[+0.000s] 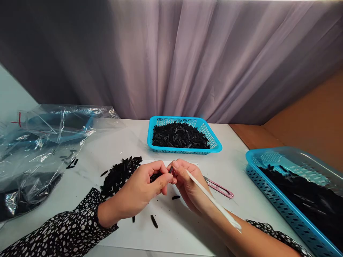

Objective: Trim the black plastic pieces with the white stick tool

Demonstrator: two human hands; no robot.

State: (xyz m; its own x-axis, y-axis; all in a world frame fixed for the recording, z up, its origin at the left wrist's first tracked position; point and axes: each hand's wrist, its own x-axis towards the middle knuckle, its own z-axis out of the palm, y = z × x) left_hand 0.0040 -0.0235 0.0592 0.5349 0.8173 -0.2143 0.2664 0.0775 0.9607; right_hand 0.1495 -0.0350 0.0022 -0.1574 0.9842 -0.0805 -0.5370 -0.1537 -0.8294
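Note:
My left hand is closed in a pinch around small, dark, elongated black pieces. Right beside it, the fingertips of my right hand pinch the end of one of those pieces, so the two hands almost touch. A slim white stick is tucked in my right hand and lies back along the wrist. To the left, behind my left hand, is a heap of black pieces. Loose ones lie on the white sheet, such as a black piece below the hands. Their exact kind is unclear.
A blue basket full of black pieces stands behind the hands. A larger blue basket with dark contents is at right. A pink utility knife lies beside my right hand. Clear plastic bags cover the left side.

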